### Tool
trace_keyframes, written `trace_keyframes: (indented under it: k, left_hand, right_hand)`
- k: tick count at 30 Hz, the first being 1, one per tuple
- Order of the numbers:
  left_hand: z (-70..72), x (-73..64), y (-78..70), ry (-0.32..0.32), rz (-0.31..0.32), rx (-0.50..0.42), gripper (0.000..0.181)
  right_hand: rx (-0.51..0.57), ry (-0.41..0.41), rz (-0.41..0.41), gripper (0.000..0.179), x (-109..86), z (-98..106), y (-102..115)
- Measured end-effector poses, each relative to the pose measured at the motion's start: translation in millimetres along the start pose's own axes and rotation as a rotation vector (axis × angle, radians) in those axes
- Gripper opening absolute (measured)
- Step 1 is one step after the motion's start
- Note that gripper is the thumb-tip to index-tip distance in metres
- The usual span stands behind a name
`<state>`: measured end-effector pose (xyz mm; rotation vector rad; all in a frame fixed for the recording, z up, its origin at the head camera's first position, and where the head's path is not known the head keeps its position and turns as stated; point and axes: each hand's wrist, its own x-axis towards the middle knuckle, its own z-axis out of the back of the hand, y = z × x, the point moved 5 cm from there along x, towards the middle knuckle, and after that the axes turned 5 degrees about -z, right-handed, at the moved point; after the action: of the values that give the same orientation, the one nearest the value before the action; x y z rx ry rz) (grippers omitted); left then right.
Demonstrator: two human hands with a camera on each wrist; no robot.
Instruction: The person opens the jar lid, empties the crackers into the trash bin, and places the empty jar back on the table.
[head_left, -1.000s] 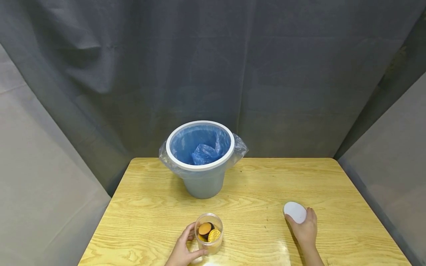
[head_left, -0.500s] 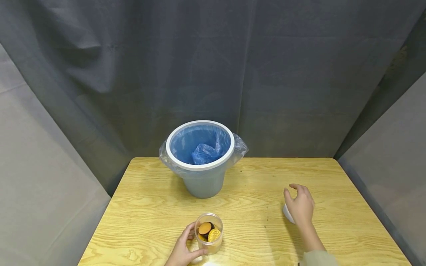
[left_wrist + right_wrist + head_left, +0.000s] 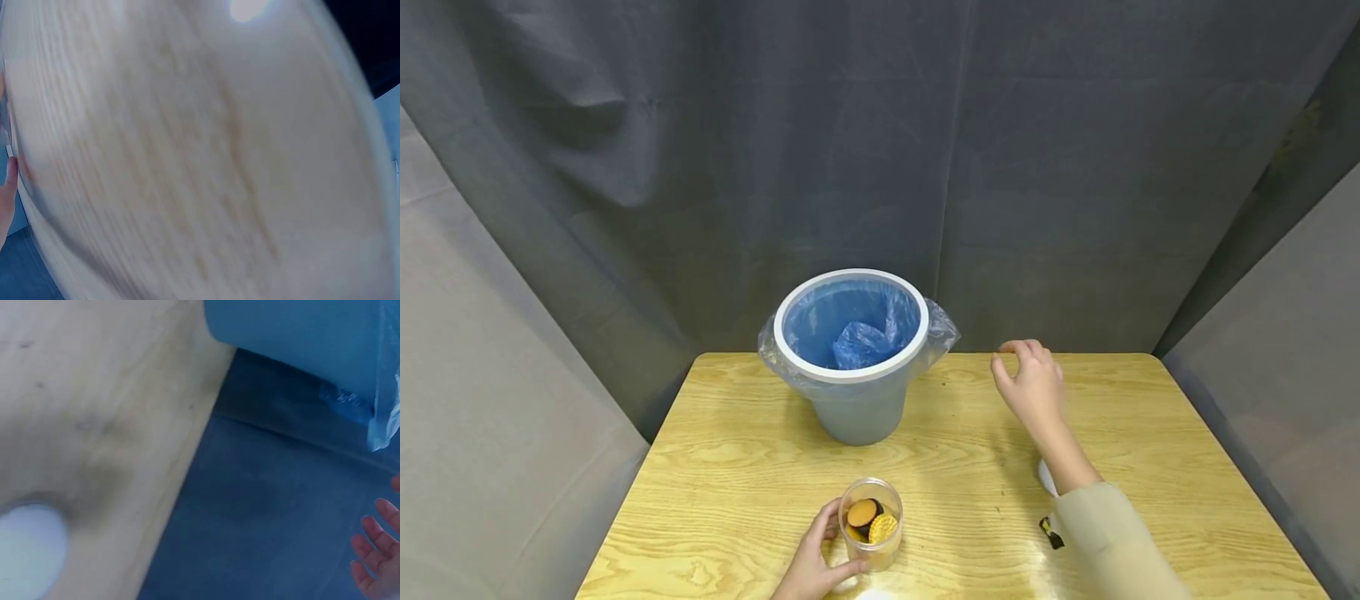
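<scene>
My left hand (image 3: 818, 560) curls its fingers and thumb round a clear plastic jar (image 3: 883, 560) standing upright at the front of the table. Inside the open-topped jar lie orange, dark and yellow round pieces (image 3: 865, 521) that look like cookies. My right hand (image 3: 1032, 385) is raised near the table's back edge, to the right of the bin, with nothing in it; in the right wrist view its fingers (image 3: 378, 531) are spread apart. A round white lid (image 3: 31, 550) lies on the table, mostly hidden by the right forearm in the head view.
A grey-blue bin (image 3: 859, 417) with a white rim and blue bag liner (image 3: 861, 343) stands at the back of the wooden table (image 3: 730, 467). Grey cloth (image 3: 1075, 167) hangs behind. A small dark and yellow piece (image 3: 1051, 532) shows beside the right sleeve (image 3: 1105, 533).
My right hand let go of the white lid, then rose and moved away toward the table's back edge. The left hand and jar have stayed in place.
</scene>
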<state>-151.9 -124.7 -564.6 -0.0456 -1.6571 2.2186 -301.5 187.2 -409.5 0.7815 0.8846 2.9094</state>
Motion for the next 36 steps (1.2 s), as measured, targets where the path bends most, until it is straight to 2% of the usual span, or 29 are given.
trace_keyframes:
  k: [7, 14, 17, 26, 33, 36]
  left_hand:
    - [-2.1, -0.7, 1.2, -0.005, 0.013, 0.018, 0.081]
    - [-9.6, -1.0, 30.4, -0.033, 0.014, 0.012, 0.088]
    - [-10.8, -1.1, 33.3, -0.027, 0.018, 0.0, 0.09]
    - [-15.7, 3.0, 26.5, -0.02, 0.018, -0.025, 0.092]
    - [-14.6, 5.3, 12.9, -0.024, 0.04, -0.02, 0.093]
    - [-13.8, 6.6, 15.1, -0.017, 0.055, -0.013, 0.093]
  right_hand:
    - [-0.004, -0.01, 0.079, 0.026, 20.9, -5, 35]
    - [-0.066, 0.056, 0.091, 0.029, 37.0, -15, 60]
    - [-0.086, 0.094, 0.086, 0.032, 43.2, -20, 68]
    - [-0.189, 0.179, 0.055, 0.037, 59.3, -35, 89]
    - [-0.366, 0.274, 0.046, 0.049, 71.4, -45, 101]
    - [-0.42, 0.325, 0.04, 0.055, 76.6, -50, 104]
